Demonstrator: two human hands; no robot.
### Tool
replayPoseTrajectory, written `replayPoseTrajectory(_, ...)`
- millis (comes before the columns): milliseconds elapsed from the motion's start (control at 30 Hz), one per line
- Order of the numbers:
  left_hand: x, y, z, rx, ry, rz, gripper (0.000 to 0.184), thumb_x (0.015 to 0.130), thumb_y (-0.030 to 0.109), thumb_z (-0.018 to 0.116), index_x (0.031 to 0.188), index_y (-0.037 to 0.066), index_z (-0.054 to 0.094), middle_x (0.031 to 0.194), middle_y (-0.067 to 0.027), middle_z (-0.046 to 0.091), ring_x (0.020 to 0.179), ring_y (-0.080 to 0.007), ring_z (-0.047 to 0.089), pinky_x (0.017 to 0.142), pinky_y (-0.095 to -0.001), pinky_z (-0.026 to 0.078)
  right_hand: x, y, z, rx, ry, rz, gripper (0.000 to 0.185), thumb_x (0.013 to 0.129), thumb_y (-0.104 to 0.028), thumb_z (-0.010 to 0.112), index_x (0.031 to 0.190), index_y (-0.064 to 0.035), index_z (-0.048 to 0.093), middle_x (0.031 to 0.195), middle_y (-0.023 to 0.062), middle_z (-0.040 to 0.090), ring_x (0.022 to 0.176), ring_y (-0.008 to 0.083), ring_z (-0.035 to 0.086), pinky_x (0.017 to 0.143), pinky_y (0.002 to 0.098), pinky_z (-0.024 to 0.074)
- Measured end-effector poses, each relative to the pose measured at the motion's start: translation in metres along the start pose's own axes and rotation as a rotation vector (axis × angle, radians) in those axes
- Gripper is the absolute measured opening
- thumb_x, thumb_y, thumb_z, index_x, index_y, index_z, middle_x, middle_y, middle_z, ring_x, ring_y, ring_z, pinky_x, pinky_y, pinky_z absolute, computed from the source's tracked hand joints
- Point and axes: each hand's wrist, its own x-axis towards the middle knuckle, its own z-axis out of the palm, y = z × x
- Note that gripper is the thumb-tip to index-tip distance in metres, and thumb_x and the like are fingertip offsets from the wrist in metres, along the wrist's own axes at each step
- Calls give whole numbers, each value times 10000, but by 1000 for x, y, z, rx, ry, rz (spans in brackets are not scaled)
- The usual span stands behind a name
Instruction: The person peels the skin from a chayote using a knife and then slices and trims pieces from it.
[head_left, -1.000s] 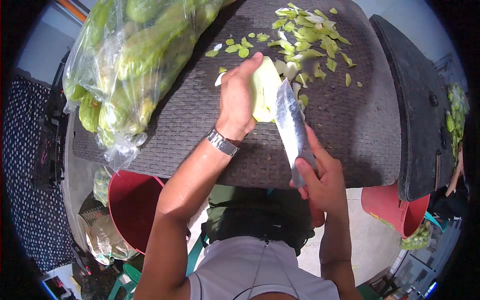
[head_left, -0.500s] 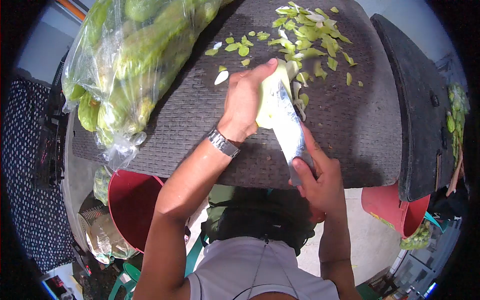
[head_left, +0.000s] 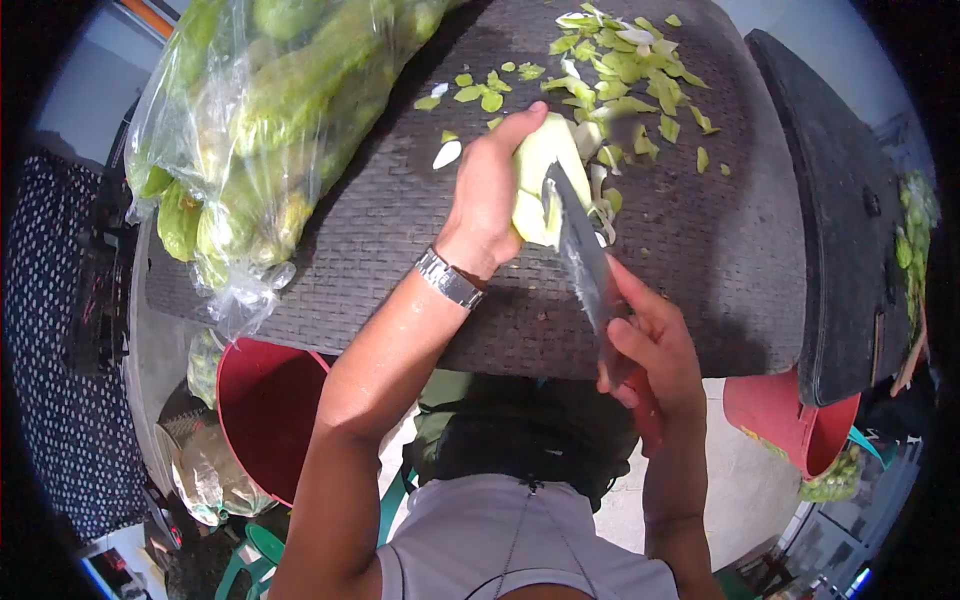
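My left hand (head_left: 487,195), with a metal watch on its wrist, is wrapped round a peeled pale green chayote (head_left: 550,160) above the woven tabletop. In my right hand (head_left: 655,345) is a wide-bladed knife (head_left: 580,250) with what looks like a red handle. The blade tilts up and leftward against the lower right part of the chayote, where a cut flap shows. Just beyond the chayote, green and white peelings (head_left: 625,75) lie scattered on the table. The fingers of my left hand under the chayote are hidden.
A clear plastic bag (head_left: 290,120) full of green chayotes fills the table's left side. A dark chair back (head_left: 820,210) stands along the right edge. Below the table are a red bucket (head_left: 262,420) on the left and another red bucket (head_left: 790,415) on the right.
The knife has turned so its blade looks dark and edge-on instead of bright and flat. My right hand has moved slightly down and right. My left hand still holds the chayote.
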Motion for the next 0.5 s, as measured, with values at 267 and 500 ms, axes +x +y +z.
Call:
replayPoseTrajectory(267,0,0,-3,-73,107,217,369,1070,380,532,1038,40,673,914,-79,729,818,-209,715,789,-350,577,-8,-4,8,-1142,213,-635,702,944,12,567,1586,-258,480,1092,146,641,701,263,691,609,357,555)
replayPoseTrajectory(500,1,-7,0,23,168,470,407,1072,416,530,994,37,656,865,-51,644,780,-152,629,736,-304,510,-23,-7,35,-1423,282,-505,774,863,61,626,1538,-310,541,1097,105,553,783,294,700,678,423,581)
